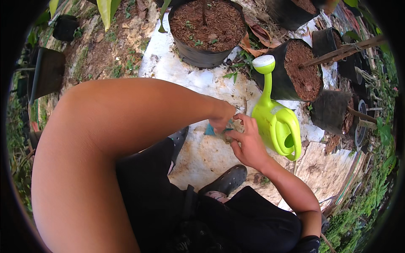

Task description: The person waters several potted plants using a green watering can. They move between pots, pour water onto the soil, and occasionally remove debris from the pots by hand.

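Note:
My left hand reaches in from the left, its fingers curled around a small teal object. Most of that object is hidden behind the hand, so I cannot tell what it is. Close against it is my right hand, thumb and fingers bent toward the same spot; whether they grip anything is unclear. Just right of the hands a lime-green plastic watering can stands on the stained white ground sheet. Its spout ends in a white sprinkler rose pointing away from me.
A black grow bag filled with brown soil and a thin stem stands ahead. Another grow bag leans at the right, with a wooden stake jutting out. Further bags line the right side. A dark clog is below my hands.

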A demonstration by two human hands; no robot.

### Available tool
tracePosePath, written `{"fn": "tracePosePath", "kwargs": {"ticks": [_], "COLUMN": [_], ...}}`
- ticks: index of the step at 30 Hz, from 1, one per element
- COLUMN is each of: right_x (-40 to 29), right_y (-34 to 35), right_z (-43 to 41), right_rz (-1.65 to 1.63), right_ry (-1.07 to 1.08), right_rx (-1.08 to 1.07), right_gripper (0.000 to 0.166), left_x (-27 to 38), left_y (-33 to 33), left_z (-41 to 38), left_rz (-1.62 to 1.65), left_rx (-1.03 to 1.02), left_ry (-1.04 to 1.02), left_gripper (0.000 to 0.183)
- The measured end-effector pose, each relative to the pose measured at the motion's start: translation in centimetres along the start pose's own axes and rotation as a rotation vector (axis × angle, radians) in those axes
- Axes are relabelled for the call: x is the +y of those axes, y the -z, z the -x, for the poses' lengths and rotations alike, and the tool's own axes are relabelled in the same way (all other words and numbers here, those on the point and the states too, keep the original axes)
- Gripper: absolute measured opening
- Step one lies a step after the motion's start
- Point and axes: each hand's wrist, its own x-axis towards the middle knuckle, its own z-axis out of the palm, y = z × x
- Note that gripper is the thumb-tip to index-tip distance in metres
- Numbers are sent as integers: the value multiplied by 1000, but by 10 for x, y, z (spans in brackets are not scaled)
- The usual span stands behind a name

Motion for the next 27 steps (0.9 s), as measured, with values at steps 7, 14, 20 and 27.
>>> {"fn": "tracePosePath", "kwargs": {"ticks": [7,14,20,27], "right_x": [32,48,50,51], "right_y": [-35,-49,-56,-62], "right_z": [-1,-10,-10,-7], "right_rz": [138,161,136,160], "right_ry": [-232,-197,-238,-162], "right_rx": [-169,-104,-147,-75], "right_gripper": [18,16,13,12], "left_x": [0,6,8,-2], "left_y": [-6,4,6,-10], "left_z": [-25,-29,-34,-53], "left_rz": [-80,-170,-263,-319], "left_rx": [-167,-265,-369,-348], "left_ry": [69,108,91,119], "left_gripper": [85,64,19,19]}}
